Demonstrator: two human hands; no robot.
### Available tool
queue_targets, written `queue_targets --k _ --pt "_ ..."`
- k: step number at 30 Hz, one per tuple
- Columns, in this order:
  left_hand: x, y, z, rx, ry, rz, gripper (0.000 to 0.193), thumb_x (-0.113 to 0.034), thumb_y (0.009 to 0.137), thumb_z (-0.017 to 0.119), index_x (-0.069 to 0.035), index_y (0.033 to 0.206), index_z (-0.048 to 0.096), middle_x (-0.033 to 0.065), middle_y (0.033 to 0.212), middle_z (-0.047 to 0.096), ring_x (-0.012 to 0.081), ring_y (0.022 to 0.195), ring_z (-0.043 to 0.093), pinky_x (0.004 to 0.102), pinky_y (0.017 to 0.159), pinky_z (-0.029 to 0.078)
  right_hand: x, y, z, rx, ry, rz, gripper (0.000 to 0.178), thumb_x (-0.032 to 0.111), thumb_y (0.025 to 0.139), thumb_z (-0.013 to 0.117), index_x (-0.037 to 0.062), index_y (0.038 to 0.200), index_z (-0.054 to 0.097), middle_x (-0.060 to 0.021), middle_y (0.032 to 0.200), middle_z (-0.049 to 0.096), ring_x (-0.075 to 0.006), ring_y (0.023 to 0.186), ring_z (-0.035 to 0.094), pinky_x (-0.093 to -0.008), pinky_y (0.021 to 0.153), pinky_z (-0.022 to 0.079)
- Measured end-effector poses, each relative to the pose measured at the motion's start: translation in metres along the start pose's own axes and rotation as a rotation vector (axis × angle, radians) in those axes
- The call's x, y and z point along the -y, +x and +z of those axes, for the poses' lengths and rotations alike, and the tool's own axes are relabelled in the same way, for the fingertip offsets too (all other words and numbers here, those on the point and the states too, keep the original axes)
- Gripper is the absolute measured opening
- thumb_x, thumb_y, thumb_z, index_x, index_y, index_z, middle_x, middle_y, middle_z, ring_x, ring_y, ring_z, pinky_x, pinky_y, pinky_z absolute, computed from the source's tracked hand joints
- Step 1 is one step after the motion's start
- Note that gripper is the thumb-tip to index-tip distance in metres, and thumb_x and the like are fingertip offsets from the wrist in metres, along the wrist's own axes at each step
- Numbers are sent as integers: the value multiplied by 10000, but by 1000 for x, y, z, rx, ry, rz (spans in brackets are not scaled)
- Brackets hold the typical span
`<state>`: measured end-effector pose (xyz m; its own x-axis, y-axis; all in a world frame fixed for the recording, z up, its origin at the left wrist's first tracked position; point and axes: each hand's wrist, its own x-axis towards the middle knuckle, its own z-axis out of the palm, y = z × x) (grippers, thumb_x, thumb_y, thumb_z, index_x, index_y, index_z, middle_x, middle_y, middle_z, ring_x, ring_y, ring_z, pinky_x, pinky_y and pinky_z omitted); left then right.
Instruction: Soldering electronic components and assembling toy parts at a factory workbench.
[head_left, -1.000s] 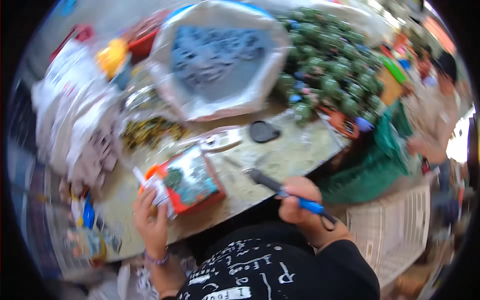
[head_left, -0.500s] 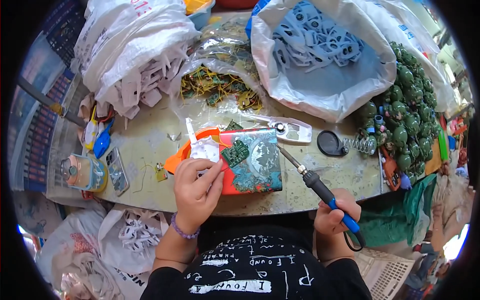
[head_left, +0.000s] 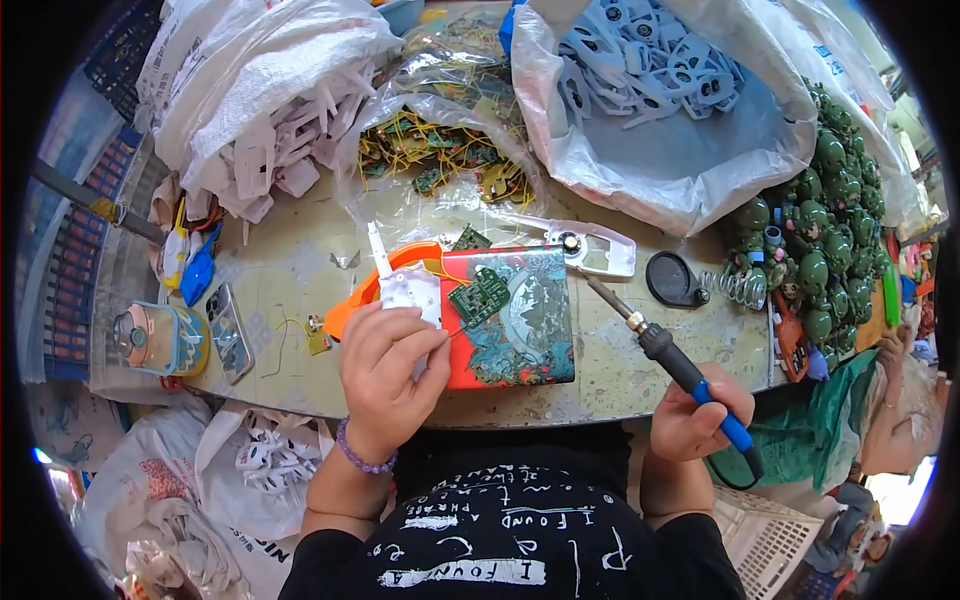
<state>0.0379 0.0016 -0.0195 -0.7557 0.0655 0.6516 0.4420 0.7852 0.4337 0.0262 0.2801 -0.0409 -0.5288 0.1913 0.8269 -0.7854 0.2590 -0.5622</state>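
Note:
My right hand [head_left: 702, 415] grips a soldering iron [head_left: 672, 358] by its black and blue handle. Its tip points up and left, just off the right side of a red box [head_left: 535, 345] with a teal pattern. My left hand [head_left: 392, 375] has thumb and fingertips pinched at the box's left edge, on what seems a thin wire by a green circuit board [head_left: 479, 296]. That board rests on the box. A white plastic housing [head_left: 408, 288] lies partly hidden behind my left fingers, against an orange plastic piece [head_left: 362, 297].
Beyond the box lie a second small board [head_left: 471, 238], a white plastic shell [head_left: 607, 250] and a black round stand [head_left: 672, 279] with a coil. Wired boards [head_left: 440, 150], an open white sack [head_left: 665, 190] and green figures [head_left: 825, 260] stand behind. A phone [head_left: 231, 335] and bottle [head_left: 160, 340] are left.
My right hand has moved the soldering iron right, so its tip is farther from the circuit board. My left hand keeps its pinch in nearly the same place.

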Motion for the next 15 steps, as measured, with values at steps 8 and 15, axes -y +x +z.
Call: queue_targets --k 8,15 --pt "1 23 0 140 -58 103 147 -3 692 697 -42 793 597 114 1066 665 310 1065 629 413 847 511 6 2 9 141 105 1 348 383 969 511 46 1032 454 -67 685 496 -137 510 482 -239 460 397" --pt "1 24 0 180 -68 141 134 0 702 696 -40 792 605 96 948 680 300 995 650 398 821 525 8 0 10 178 130 32 346 379 967 516 45 1032 454 -75 703 504 -137 514 484 -239 469 405"
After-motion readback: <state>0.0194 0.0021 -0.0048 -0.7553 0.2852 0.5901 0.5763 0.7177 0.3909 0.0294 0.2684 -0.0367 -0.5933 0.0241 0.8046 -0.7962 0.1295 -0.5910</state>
